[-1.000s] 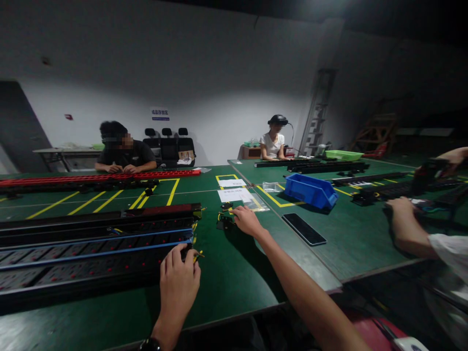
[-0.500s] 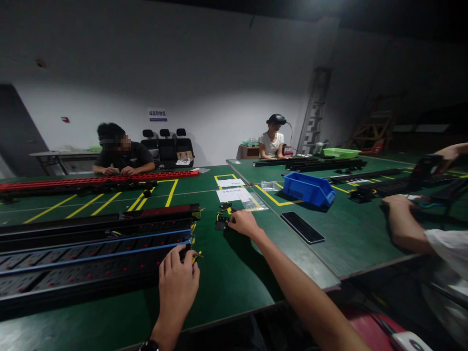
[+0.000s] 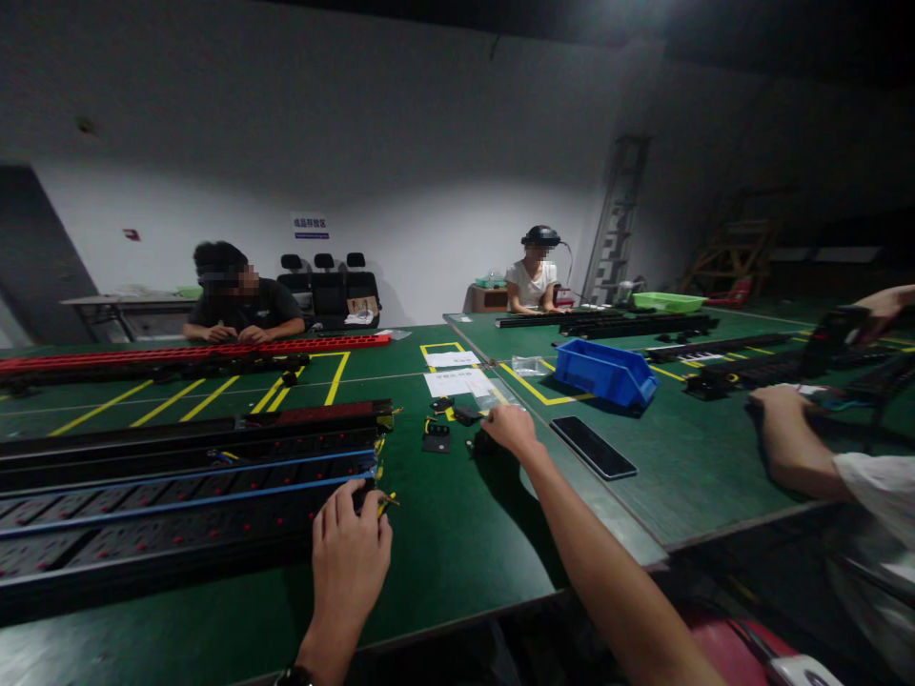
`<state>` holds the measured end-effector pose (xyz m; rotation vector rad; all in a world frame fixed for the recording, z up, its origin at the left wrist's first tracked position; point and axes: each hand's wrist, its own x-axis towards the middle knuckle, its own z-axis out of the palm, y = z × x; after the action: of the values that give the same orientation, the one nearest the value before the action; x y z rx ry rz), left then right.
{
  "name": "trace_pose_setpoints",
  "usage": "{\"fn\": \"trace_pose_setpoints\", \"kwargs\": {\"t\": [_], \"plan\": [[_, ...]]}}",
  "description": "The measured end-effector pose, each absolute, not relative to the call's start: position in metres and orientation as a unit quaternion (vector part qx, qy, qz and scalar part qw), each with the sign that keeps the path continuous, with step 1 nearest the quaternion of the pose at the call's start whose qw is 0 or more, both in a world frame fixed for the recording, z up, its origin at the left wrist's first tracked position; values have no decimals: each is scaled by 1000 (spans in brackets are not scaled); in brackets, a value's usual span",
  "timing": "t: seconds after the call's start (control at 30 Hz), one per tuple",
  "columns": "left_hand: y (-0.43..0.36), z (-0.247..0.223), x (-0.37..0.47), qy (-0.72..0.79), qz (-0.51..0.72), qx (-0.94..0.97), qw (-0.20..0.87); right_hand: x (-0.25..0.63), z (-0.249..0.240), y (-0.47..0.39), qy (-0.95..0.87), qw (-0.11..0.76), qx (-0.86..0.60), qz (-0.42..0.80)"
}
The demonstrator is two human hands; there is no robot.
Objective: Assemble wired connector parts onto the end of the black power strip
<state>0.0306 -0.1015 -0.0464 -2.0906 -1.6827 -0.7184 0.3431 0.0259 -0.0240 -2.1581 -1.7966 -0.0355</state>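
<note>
My left hand [image 3: 352, 543] is closed over the right end of the nearest power strip [image 3: 214, 534], a long black bar with socket modules and red dots. Yellow wire ends [image 3: 387, 503] stick out beside its fingertips. My right hand [image 3: 511, 429] is farther forward on the green table, its fingers bent down around a small black plastic part [image 3: 484, 443], mostly hidden by the fingers. Left of it lie a flat black piece [image 3: 437, 438] and another dark piece [image 3: 468, 416]. Behind the nearest strip lie more long black bars [image 3: 307, 416].
A blue bin [image 3: 604, 372] and a black phone [image 3: 593, 446] lie to the right. Paper labels [image 3: 454, 383] are on the table [image 3: 429, 572]. A red rail [image 3: 321, 345] lies at the back left. A co-worker's arm [image 3: 793, 429] reaches in at the right; two people sit opposite.
My right hand has moved right, away from the small black pieces, leaving them in plain sight. My left hand has stayed at the strip's end.
</note>
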Motion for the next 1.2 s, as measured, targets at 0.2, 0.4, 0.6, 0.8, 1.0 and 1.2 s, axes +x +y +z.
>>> {"fn": "trace_pose_setpoints", "kwargs": {"t": [0.2,0.4,0.6,0.8,1.0,1.2], "plan": [[-102,-45,31,-595,-250,-742,181,296,-27,26,-805,207,-556,-23],[-102,-46,31,-596,-252,-741,177,283,-26,25,-816,143,-560,-7],[-104,-45,31,-597,-257,-742,167,300,-23,22,-800,171,-574,27],[-104,-44,32,-595,-268,-741,159,309,-32,24,-848,227,-479,29],[-104,-46,32,-594,-275,-739,159,304,-28,18,-855,194,-480,7],[-104,-47,32,-593,-278,-740,156,297,-29,18,-836,198,-512,-30]]}}
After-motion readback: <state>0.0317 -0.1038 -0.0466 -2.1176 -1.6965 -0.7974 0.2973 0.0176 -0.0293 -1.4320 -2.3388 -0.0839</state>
